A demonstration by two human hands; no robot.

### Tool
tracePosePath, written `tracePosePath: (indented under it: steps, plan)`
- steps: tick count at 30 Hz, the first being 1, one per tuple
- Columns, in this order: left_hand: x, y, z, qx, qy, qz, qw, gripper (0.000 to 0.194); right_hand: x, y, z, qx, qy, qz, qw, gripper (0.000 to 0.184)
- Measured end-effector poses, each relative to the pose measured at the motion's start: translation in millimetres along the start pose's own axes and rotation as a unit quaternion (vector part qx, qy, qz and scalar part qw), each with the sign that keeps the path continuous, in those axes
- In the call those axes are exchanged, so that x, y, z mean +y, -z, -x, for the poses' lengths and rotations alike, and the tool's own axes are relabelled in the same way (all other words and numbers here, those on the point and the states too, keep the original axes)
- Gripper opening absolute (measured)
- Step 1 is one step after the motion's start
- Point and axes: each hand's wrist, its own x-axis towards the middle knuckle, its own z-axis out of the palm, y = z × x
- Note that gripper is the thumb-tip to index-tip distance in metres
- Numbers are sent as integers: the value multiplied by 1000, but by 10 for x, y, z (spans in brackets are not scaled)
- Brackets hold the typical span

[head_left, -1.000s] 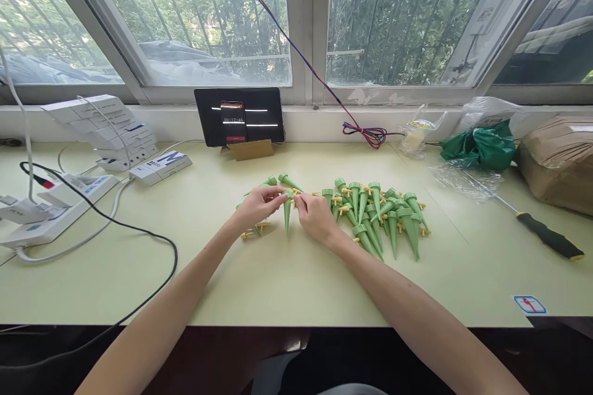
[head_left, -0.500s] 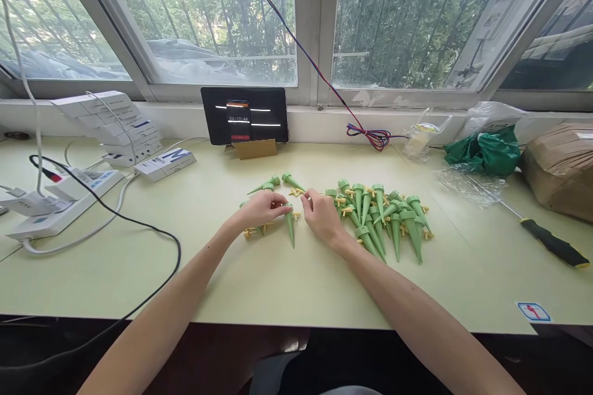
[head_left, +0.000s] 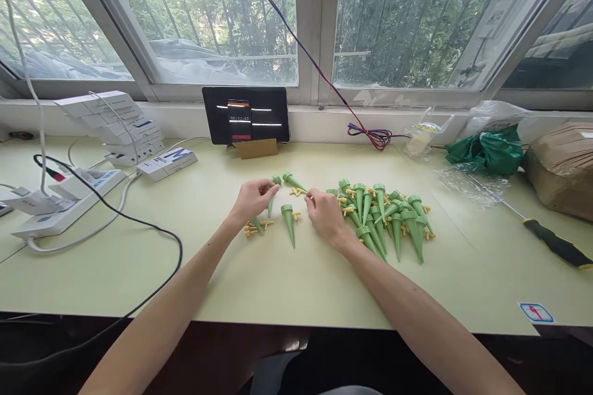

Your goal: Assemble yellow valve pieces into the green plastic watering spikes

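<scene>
My left hand (head_left: 254, 202) pinches the capped end of a green plant watering spike (head_left: 270, 208), whose tip points towards me. Under and beside that hand lie another green spike and several small yellow valves (head_left: 257, 228). A separate green spike (head_left: 288, 225) with a yellow valve at its side lies between my hands. My right hand (head_left: 324, 213) is closed, thumb against fingers, near small yellow valves (head_left: 297, 192); whatever it holds is too small to make out. Behind these lies a green spike (head_left: 293, 182). To the right is a pile of green spikes (head_left: 377, 219) with yellow valves.
A tablet (head_left: 245, 114) leans on a cardboard stand at the back. White boxes (head_left: 125, 126) and a power strip (head_left: 69, 203) with cables stand left. On the right are a screwdriver (head_left: 556, 244), a green bag (head_left: 486, 151) and a brown package (head_left: 563, 160).
My left hand has let go of the middle spike and moved left and slightly away, onto another spike. My right hand has shifted slightly right, its fingers still pinched.
</scene>
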Motion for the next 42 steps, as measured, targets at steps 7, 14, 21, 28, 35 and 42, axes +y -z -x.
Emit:
tracePosePath:
  steps: [7,14,21,28,35,42]
  plan:
    - [-22,-25,-7,6,-10,-25,1000,30,-20,15,-2,-8,-5,4,1000,21]
    - [-12,-25,-1,3,-9,-37,999,30,-26,15,-4,-12,-6,16,1000,21]
    - [-20,-29,1,1,-23,-38,999,29,-20,14,0,-14,-1,27,1000,22]
    - [-6,-30,7,-8,-46,-22,999,29,-31,21,7,-22,-8,45,999,22]
    - [18,-25,32,-107,-65,-7,992,29,-49,38,13,-22,-6,52,998,21]
    - [71,-17,65,-171,-80,-42,981,31,-57,15,32,-16,14,47,999,17]
